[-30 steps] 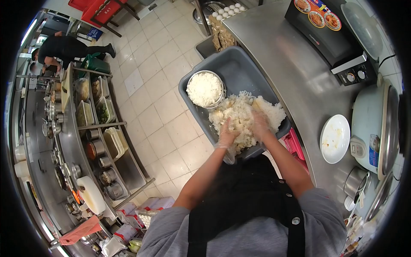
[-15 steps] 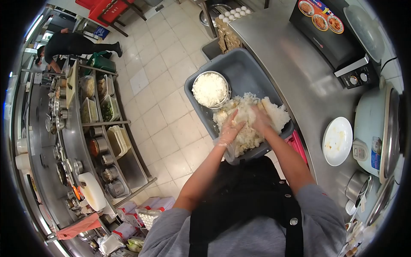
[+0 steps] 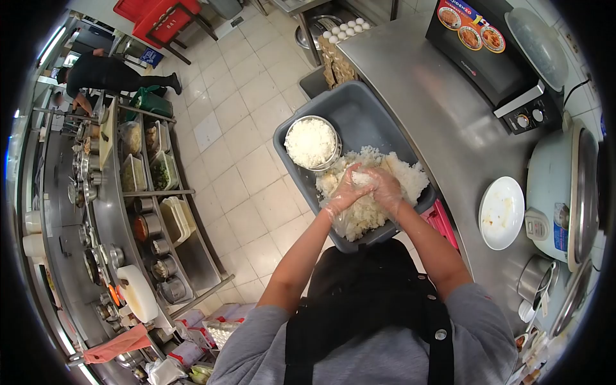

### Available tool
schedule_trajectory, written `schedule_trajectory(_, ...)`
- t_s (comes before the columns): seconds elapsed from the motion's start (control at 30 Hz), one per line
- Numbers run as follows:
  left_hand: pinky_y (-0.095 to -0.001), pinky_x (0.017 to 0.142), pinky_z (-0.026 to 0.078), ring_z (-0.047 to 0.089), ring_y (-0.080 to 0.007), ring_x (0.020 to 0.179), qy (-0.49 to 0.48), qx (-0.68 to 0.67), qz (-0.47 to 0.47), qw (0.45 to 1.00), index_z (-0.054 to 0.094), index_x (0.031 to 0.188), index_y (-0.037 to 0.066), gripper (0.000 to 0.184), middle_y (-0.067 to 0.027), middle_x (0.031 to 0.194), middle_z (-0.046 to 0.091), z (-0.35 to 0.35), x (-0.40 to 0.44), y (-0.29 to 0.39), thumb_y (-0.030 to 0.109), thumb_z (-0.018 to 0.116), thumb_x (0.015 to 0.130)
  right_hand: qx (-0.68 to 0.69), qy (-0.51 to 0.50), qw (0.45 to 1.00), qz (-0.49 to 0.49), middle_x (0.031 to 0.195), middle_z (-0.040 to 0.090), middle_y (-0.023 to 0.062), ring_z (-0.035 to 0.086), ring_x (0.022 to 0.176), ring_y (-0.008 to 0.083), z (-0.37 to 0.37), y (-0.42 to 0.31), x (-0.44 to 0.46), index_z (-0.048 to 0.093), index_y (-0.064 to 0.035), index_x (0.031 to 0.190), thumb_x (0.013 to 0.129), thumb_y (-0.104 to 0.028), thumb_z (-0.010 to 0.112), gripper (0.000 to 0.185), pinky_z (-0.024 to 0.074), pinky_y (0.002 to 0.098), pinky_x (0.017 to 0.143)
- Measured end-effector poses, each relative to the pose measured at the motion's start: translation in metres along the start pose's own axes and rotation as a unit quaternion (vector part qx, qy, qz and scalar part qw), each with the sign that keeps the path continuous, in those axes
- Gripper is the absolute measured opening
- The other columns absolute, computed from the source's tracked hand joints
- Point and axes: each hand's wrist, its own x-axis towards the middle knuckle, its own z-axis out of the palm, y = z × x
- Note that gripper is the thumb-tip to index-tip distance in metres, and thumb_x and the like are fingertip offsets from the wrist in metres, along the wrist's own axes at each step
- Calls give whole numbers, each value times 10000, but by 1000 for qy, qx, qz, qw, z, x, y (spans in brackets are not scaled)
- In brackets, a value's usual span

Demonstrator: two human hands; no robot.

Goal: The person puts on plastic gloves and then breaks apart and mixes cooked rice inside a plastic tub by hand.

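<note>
A grey plastic tub point(image 3: 375, 106) stands in front of me with a heap of cooked white rice point(image 3: 369, 215) in its near half. Both my hands wear clear plastic gloves. My left hand point(image 3: 350, 192) and my right hand point(image 3: 385, 190) are cupped together over the heap, closed round a clump of rice point(image 3: 364, 178). Some of the clump shows between the fingers. Beside the heap, at the tub's left side, sits a round metal pot point(image 3: 338, 149) filled to the top with white rice.
On the steel counter point(image 3: 430, 109) at right are a microwave point(image 3: 484, 70), a used white plate point(image 3: 502, 212) and a large rice cooker point(image 3: 555, 192). Eggs point(image 3: 346, 29) stand beyond the tub. Shelving with food containers point(image 3: 163, 170) lines the left, where another person point(image 3: 109, 74) bends over.
My hands were apart and spread in the rice. They have come together and now hold a clump between them. The view has shifted slightly.
</note>
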Motion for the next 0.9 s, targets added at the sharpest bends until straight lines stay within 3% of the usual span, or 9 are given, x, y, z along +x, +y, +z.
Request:
schedule_trajectory(0.07,-363,1023,363,461,-241,1191,2,10,-7,1000,248,1407,88,862,-146,1268,480,-1,-5,11,446,721,782,26,-62,996,59,1071,625,110,588,1004,320,-7,-10,1,572,-193,1180,796,-72,573,403,464,396,859)
schedule_trajectory(0.2,-351,1000,380,489,-247,1167,37,-22,-25,999,287,1379,49,830,-153,1244,510,6,-8,13,429,722,784,128,-41,991,30,1077,632,128,590,1006,334,-6,-14,1,541,-187,1213,824,-99,545,399,459,404,860)
schedule_trajectory(0.37,-338,972,401,514,-253,1145,85,-68,-77,991,300,1364,8,798,-163,1228,536,15,-20,40,408,703,803,40,-99,988,109,1067,640,153,605,980,340,-9,-20,7,500,-165,1206,826,-114,534,386,453,401,856)
schedule_trajectory(0.43,-357,973,390,525,-285,1132,147,-45,-94,984,337,1345,-2,773,-183,1202,555,19,-22,42,478,649,826,24,-116,987,113,1052,641,160,605,982,340,-13,-28,10,501,-150,1196,821,-121,536,378,455,404,856)
schedule_trajectory(0.57,-366,926,420,566,-293,1065,226,-19,-52,973,393,1303,-18,686,-193,1143,589,25,-18,27,429,640,846,-89,-159,975,129,1012,642,188,608,989,331,1,-21,19,549,-78,1146,788,-161,573,368,455,417,869)
schedule_trajectory(0.6,-369,902,434,578,-292,1040,235,-19,-37,971,417,1278,-24,649,-194,1128,597,25,-18,26,414,637,851,-89,-160,975,127,1012,642,188,608,989,331,-2,-26,22,549,-78,1146,788,-161,573,368,455,417,869)
schedule_trajectory(0.67,-371,879,448,589,-291,1014,245,-19,-22,969,441,1253,-29,614,-195,1114,606,22,-16,24,399,633,857,-205,-294,926,118,1022,640,196,606,996,333,-10,-37,28,611,-40,1069,762,-169,614,333,445,422,896)
schedule_trajectory(0.77,-369,858,458,591,-287,1008,246,3,-60,967,454,1237,-32,590,-203,1105,609,20,-17,9,379,640,856,-198,-302,927,98,1024,641,191,599,1007,329,7,-27,24,654,-31,994,740,-192,653,301,435,421,919)
schedule_trajectory(0.9,-372,847,467,604,-321,980,225,28,-100,969,445,1248,-44,570,-219,1074,619,19,-24,1,353,608,873,-186,-301,935,19,1064,626,190,575,1041,338,10,-26,8,625,-27,1059,745,-181,652,351,434,416,931)
